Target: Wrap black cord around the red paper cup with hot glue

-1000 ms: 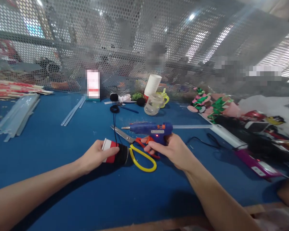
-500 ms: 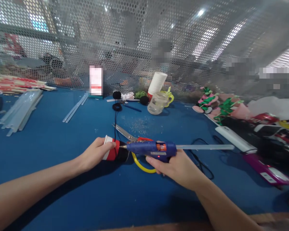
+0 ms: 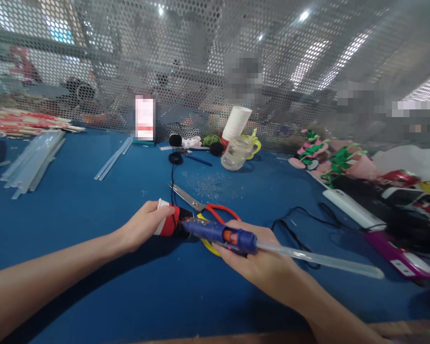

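My left hand grips a small paper cup, lying on its side, with white, red and black bands. Black yarn runs from the cup back to a small black coil. My right hand is closed round a blue hot glue gun, whose nozzle points at the black part of the cup; whether the tip touches it I cannot tell. A long clear glue stick sticks out of the gun's rear. Scissors with red and yellow handles lie behind and partly under the gun.
Glue sticks lie in a pile at left. A phone, a stack of white paper cups and a clear jar stand at the back. At right are craft flowers, a purple-and-white power strip and a black cord.
My right hand has tilted the glue gun, so its rear and the glue stick swing down and toward me. More of the scissors' red handle shows. My left hand keeps hold of the cup.
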{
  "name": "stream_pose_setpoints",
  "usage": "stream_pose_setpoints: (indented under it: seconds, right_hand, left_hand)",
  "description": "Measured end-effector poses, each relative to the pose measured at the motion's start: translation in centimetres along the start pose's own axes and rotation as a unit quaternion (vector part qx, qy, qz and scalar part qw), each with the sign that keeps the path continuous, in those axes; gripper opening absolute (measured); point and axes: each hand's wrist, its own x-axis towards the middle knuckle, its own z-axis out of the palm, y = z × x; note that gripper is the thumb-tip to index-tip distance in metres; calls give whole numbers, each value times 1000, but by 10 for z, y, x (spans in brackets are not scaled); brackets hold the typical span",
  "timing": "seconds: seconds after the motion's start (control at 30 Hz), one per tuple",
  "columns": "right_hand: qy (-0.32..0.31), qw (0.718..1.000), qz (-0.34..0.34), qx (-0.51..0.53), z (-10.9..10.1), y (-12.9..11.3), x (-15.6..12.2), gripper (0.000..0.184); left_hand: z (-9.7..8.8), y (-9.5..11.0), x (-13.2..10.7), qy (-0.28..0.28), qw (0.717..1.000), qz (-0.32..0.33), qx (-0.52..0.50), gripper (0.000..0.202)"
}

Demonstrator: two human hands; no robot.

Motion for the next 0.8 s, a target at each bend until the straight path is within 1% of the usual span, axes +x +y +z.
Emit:
stream_pose_setpoints:
  seconds: [0.07,0.17,0.3,0.4,0.57,0.67,0.8]
  right_hand:
    - [0,1000,-11,-8,0,0,-2,6]
    - [11,999,-44,-25,0,-1,-4,1]
    - [16,993,-76,-94,0,-1,-7,3]
    - [7,989,-99,-110,0,-2,-9,5]
    - [18,987,-103,-120,0,-1,-9,6]
    - [14,985,-115,-127,-2,-2,-10,4]
    - [31,989,-83,-119,-5,-4,-8,5]
  left_hand:
    - [0,0,0,2,1000,-7,-11,21]
    - [1,-1,1,5,1000,-10,-20,21]
    - [2,0,1,5,999,-11,-30,21]
    - [3,0,1,15,999,-15,-32,20]
    - [2,-1,1,-1,1000,-5,-27,22]
    - [1,-2,1,-3,1000,5,2,22]
    - [0,-2,-1,-14,995,34,91,26]
